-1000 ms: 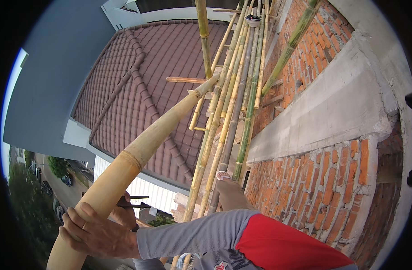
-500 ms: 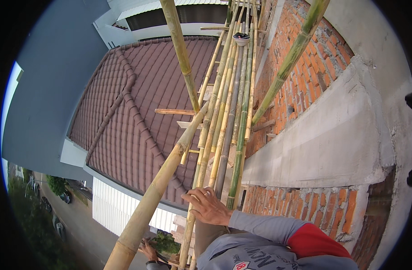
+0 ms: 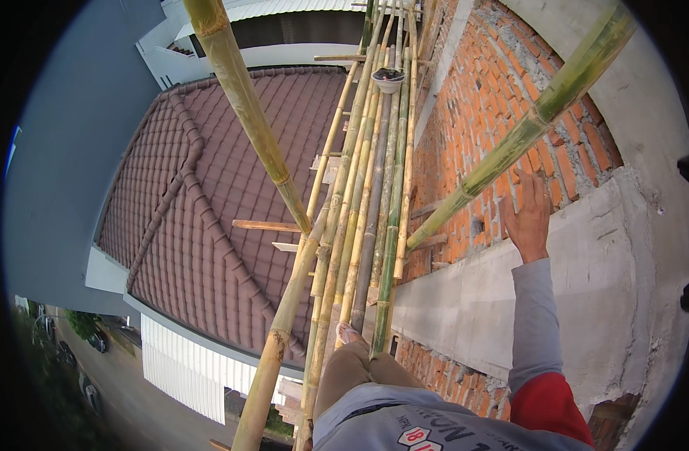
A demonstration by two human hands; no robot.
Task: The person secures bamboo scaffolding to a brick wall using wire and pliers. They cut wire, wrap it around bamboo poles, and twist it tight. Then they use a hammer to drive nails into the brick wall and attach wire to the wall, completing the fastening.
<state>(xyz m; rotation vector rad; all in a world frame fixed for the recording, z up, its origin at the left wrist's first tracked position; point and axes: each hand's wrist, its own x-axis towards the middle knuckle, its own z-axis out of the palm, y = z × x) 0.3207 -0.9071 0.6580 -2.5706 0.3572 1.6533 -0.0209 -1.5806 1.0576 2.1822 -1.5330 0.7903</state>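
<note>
A tiled roof (image 3: 239,165) fills the left centre of the frame and a brick wall (image 3: 495,98) the upper right. Bamboo poles (image 3: 371,210) lie lengthwise up the middle. The slanted green pole (image 3: 521,141) crosses the upper right. Just beside its underside, the right hand (image 3: 528,218) is raised, fingers loosely spread and bent, grasping nothing; wall contact is unclear. The left hand is out of frame, its state untellable.

Bowl (image 3: 388,84) on poles (image 3: 371,218) (roof (image 3: 247,173) left), wall (image 3: 502,113) right
</note>
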